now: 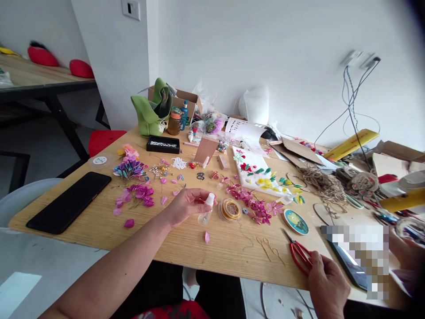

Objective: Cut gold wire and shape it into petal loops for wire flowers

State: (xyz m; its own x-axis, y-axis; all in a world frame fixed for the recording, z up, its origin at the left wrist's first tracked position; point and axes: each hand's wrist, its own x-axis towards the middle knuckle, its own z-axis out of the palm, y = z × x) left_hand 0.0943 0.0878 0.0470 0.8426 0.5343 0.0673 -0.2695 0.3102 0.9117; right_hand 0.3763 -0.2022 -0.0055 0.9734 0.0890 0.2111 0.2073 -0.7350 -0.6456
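Note:
My left hand (188,204) is closed around a small clear bottle (205,217) with a white cap, held just above the table. Beside it lies a spool of gold wire (229,209). A pink petal (207,237) lies below the bottle. At the table's front right, my right hand (327,281) is closed on the red handles of needle-nose pliers (299,255), whose dark jaws point to the back left. Gold hairpin-like wire pieces (269,250) rest left of the pliers. Magenta wire flowers (254,204) lie beyond the spool.
A black phone-like slab (69,201) lies at the left. A green felt bag (151,110) and a brown jar (174,122) stand at the back. A round blue dish (296,221), twine (323,181) and another phone (348,261) are at the right, where another person's hand (407,248) shows.

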